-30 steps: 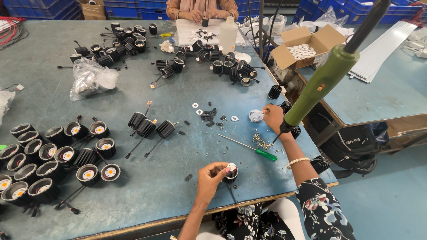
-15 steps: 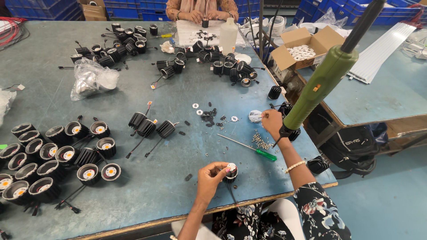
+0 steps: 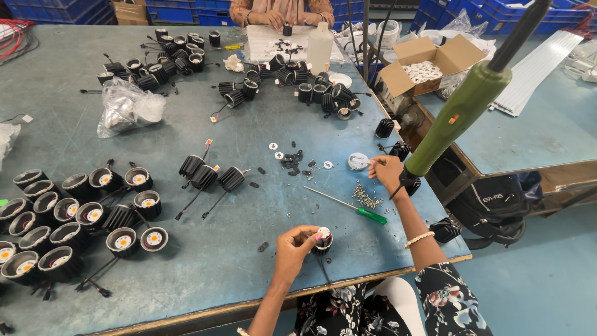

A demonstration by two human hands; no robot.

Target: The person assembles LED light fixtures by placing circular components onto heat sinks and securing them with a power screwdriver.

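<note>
Gripping a black lamp housing [image 3: 321, 240], left hand [image 3: 292, 249]; right hand [image 3: 387, 173] fingers pinch near white disc [image 3: 358, 162].

Hands [image 3: 295, 246] on black lamp housing [image 3: 322, 239], screwdriver [image 3: 457, 118]

An assembly workshop: black lamp housings [image 3: 74, 214] crowd a workbench [image 3: 205, 249] (blue crates [image 3: 497, 12] behind).

Bare tabletop [image 3: 249, 112] at centre, green-handled screwdriver [image 3: 348, 205] and loose screws [image 3: 368, 198] between the hands, black lamp housings [image 3: 81, 214] crowding left
</note>
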